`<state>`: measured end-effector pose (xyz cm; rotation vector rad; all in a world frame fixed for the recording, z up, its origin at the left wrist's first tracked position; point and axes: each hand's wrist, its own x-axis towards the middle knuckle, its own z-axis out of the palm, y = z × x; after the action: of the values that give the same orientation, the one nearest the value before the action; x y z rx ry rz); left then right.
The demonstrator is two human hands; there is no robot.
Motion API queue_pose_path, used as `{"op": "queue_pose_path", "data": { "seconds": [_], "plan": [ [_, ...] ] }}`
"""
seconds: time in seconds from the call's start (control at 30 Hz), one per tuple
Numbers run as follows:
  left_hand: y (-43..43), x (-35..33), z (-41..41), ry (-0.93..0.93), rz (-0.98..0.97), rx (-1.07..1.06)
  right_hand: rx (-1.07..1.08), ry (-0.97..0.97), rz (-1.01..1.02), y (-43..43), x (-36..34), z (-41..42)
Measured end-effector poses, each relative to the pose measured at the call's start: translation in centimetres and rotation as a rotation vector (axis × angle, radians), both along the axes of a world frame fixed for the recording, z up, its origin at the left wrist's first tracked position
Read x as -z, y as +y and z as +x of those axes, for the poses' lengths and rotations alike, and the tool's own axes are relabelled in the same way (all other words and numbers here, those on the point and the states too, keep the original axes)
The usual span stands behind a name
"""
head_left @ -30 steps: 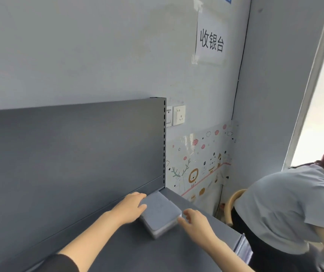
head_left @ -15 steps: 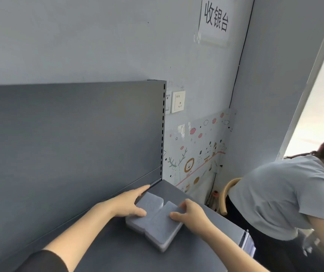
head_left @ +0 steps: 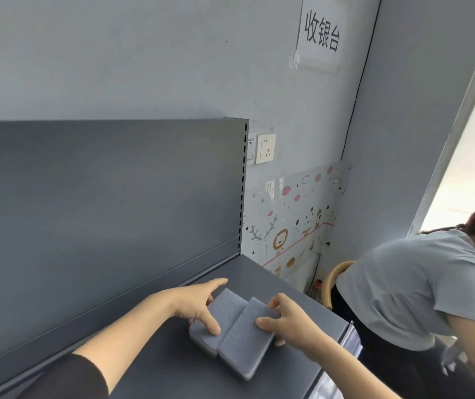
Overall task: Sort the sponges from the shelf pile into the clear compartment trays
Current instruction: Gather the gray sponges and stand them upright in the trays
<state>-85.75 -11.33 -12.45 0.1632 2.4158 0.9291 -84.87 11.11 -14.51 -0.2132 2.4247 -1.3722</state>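
While our left hand (head_left: 199,305) presses one grey sponge (head_left: 219,315) flat and our right hand (head_left: 291,321) pinches its neighbour (head_left: 247,341), a careless lift could drag both off the shelf (head_left: 273,286).

Black sleeve (head_left: 69,380) on left forearm, right forearm bare, both hands ungloved
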Motion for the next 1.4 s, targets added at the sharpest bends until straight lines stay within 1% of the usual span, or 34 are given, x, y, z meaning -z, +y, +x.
{"op": "queue_pose_path", "data": {
  "seconds": [0.1,0.27,0.37,0.5,0.7,0.83,1.03,1.27,1.4],
  "plan": [
    [0.3,-0.6,1.3,0.039,0.025,-0.005,-0.008,0.021,-0.057,0.2,-0.4,1.1],
    [0.3,-2.2,3.4,0.192,0.076,-0.091,-0.002,0.109,-0.112,1.0,-1.4,3.1],
    [0.3,-3.5,5.0,0.272,0.054,-0.116,0.008,0.173,-0.132,1.6,-2.2,4.2],
    [0.0,-5.4,7.9,0.372,0.044,-0.202,-0.004,0.241,-0.203,2.4,-3.2,6.2],
    [-0.8,-7.9,13.0,0.499,0.052,-0.319,-0.072,0.265,-0.34,2.4,-3.7,9.8],
    [-1.2,-9.5,17.3,0.572,0.043,-0.369,-0.134,0.255,-0.405,1.6,-3.4,12.0],
    [-2.5,-10.1,24.2,0.621,0.042,-0.423,-0.237,0.247,-0.445,-0.6,-3.9,15.5],
    [-5.0,-12.0,33.4,0.729,0.056,-0.515,-0.425,0.277,-0.533,-5.0,-6.7,20.4],
    [-7.6,-12.8,39.5,0.794,0.062,-0.609,-0.53,0.277,-0.566,-8.6,-8.1,23.8]
  ]
}}
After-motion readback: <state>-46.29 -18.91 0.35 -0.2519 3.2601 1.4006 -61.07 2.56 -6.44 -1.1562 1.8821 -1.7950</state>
